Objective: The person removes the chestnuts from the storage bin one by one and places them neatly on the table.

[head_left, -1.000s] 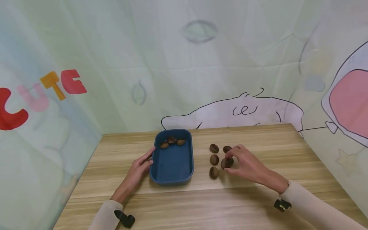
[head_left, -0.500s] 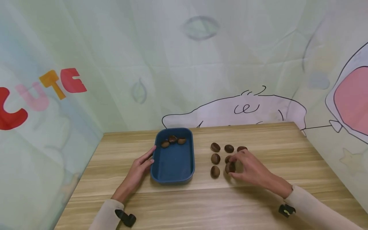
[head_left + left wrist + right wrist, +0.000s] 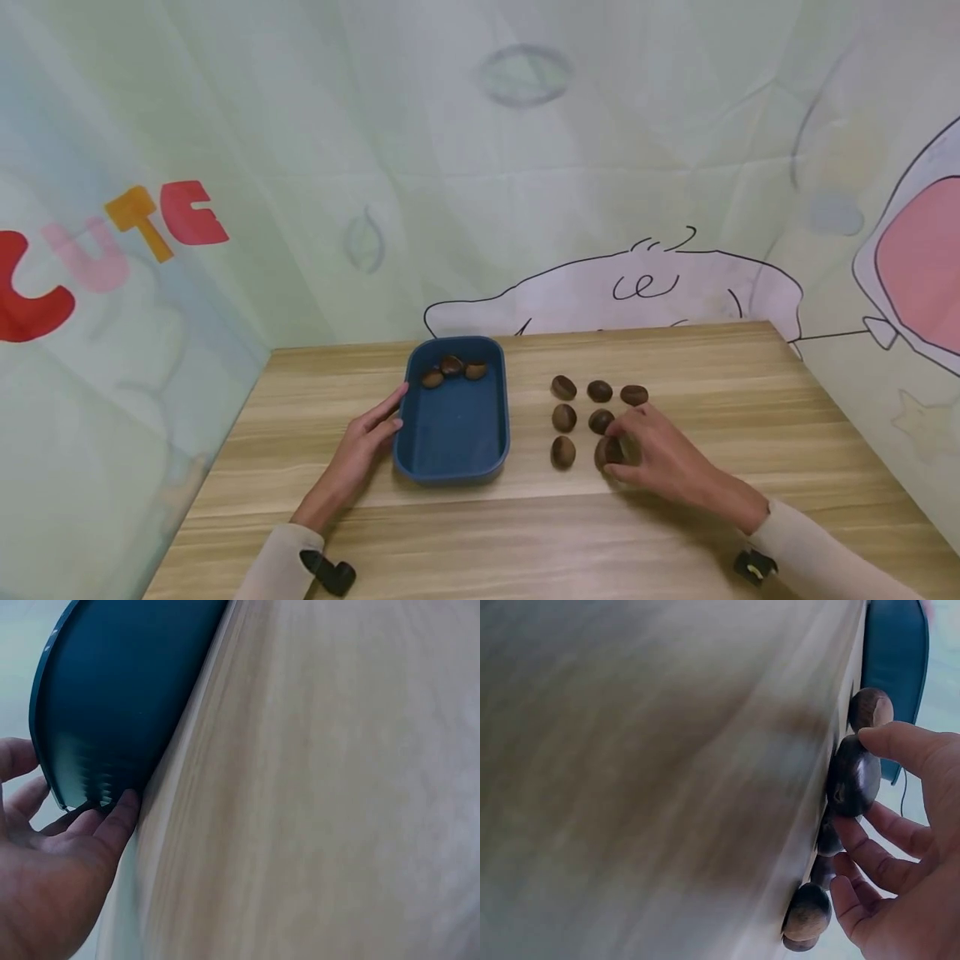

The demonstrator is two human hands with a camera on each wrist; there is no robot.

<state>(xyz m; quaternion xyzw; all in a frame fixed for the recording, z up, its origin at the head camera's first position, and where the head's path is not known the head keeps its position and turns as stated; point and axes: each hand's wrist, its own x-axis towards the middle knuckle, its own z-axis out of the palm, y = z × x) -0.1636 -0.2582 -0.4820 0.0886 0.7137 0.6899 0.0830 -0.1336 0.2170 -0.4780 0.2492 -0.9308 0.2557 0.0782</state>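
My right hand (image 3: 663, 458) pinches a brown chestnut (image 3: 608, 452) between thumb and fingers, low at the near end of the middle column. In the right wrist view the thumb lies on top of this glossy chestnut (image 3: 853, 778), with fingertips below. Just left of it in the head view sits a chestnut (image 3: 562, 452), and behind it another chestnut (image 3: 601, 421). My left hand (image 3: 365, 437) rests against the left wall of a blue rectangular tray (image 3: 452, 442). In the left wrist view its extended fingers (image 3: 112, 825) touch the tray's outer side.
Inside the tray, three chestnuts (image 3: 452, 366) lie at the far end. Other chestnuts stand in rows on the wooden table (image 3: 480, 542), the farthest right being a chestnut (image 3: 633, 394) beyond my right knuckles. A printed curtain (image 3: 337, 167) hangs behind the table.
My right hand has moved toward me and slightly right with the pinched chestnut, uncovering the chestnuts behind it. The left hand stays at the tray.
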